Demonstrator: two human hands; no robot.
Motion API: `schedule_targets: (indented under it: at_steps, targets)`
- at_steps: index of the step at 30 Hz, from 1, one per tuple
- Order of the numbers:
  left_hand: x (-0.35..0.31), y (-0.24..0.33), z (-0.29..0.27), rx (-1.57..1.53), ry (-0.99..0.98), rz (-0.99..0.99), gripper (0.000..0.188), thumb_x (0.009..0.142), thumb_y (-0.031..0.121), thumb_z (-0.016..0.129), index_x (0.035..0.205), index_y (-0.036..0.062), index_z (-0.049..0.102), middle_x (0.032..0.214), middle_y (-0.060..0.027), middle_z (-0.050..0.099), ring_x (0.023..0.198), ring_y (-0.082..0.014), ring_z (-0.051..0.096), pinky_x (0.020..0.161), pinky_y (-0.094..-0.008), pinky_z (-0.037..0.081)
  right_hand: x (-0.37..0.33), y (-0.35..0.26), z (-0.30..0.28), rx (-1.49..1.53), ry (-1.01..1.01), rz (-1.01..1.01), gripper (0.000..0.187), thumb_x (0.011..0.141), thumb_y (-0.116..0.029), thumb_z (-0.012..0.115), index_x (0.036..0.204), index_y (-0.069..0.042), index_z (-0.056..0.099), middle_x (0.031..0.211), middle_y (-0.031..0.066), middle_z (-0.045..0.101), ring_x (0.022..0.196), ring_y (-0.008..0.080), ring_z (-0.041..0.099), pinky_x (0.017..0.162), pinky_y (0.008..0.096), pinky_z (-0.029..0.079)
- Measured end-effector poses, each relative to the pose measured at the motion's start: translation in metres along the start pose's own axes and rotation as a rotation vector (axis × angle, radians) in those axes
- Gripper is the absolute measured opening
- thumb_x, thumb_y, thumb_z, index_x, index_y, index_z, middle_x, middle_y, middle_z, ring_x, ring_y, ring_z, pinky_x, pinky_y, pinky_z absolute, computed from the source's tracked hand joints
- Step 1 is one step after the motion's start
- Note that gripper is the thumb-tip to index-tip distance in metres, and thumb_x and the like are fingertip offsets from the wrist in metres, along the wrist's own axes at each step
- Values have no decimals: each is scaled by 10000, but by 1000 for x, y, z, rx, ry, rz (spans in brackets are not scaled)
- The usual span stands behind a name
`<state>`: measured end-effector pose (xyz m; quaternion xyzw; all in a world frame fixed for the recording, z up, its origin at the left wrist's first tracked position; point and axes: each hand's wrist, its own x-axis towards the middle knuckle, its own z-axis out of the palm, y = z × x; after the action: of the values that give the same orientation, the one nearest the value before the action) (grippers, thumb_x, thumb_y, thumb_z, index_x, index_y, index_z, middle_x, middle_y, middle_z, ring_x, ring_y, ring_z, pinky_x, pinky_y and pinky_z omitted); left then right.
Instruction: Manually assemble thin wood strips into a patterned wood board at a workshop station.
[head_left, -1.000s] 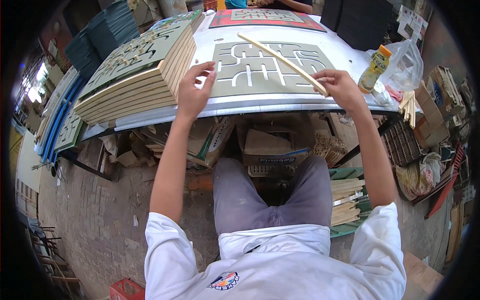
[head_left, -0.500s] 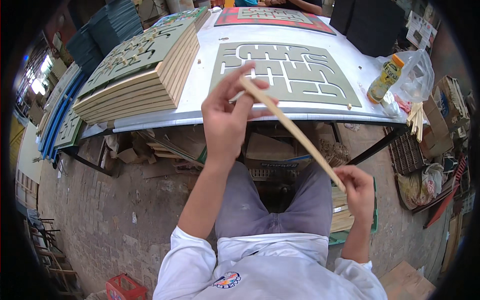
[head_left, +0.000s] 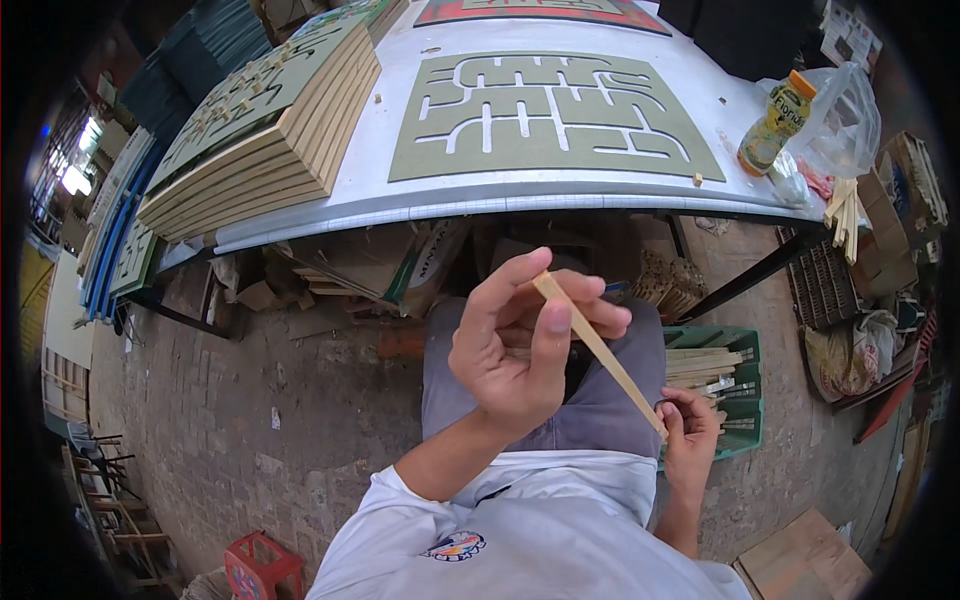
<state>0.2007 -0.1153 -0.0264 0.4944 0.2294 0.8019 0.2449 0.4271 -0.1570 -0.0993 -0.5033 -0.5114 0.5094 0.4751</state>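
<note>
A thin, pale wooden strip (head_left: 605, 357) slants across my lap between my two hands. Its upper end lies against the thumb and fingers of my left hand (head_left: 510, 350), which are curled around it. The lower end is pinched by my right hand (head_left: 690, 440), close to my right thigh. Beyond my hands, on the white table, lies a grey-green board (head_left: 555, 172) with winding slots cut through it. A small wood block (head_left: 698, 180) rests at the board's near right corner.
Stacked slotted boards with wooden edges (head_left: 270, 170) stand on the table's left. A yellow bottle (head_left: 775, 125) and a clear plastic bag (head_left: 845, 115) stand at the right. Beside my right leg is a green crate (head_left: 745, 400) of wood strips. A red stool (head_left: 262, 565) is at lower left.
Both hands have come down toward my lap with the strip, the left one moving right and nearer my body. The strip has left the space over the board; the view has tilted lower.
</note>
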Motion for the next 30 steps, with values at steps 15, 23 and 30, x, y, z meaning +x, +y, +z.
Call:
schedule_targets:
  at_steps: [15, 23, 30]
  targets:
    - [8, 14, -1, 42, 188, -293, 323, 1017, 235, 403, 790, 33, 515, 598, -168, 615, 543, -308, 670, 498, -390, 576, 9, 15, -12, -14, 186, -105, 124, 974, -2, 520, 1059, 12, 608, 777, 8, 558, 681, 59, 498, 616, 189, 419]
    - [-10, 0, 10, -460, 159, -524, 750, 931, 722, 107, 789, 71, 451, 560, -108, 515, 484, -276, 566, 446, -359, 496, 5, 16, 1, 3, 171, -82, 123, 984, -4, 502, 1047, 11, 606, 788, 7, 543, 681, 60, 487, 616, 196, 428]
    - [-28, -19, 23, -407, 69, -622, 588, 980, 650, 212, 756, 119, 328, 541, 3, 287, 431, -82, 184, 399, -242, 173, 12, 12, -2, -71, 67, -133, 279, 1001, -169, 533, 1192, 24, 594, 1058, 107, 657, 942, 150, 608, 846, 271, 465]
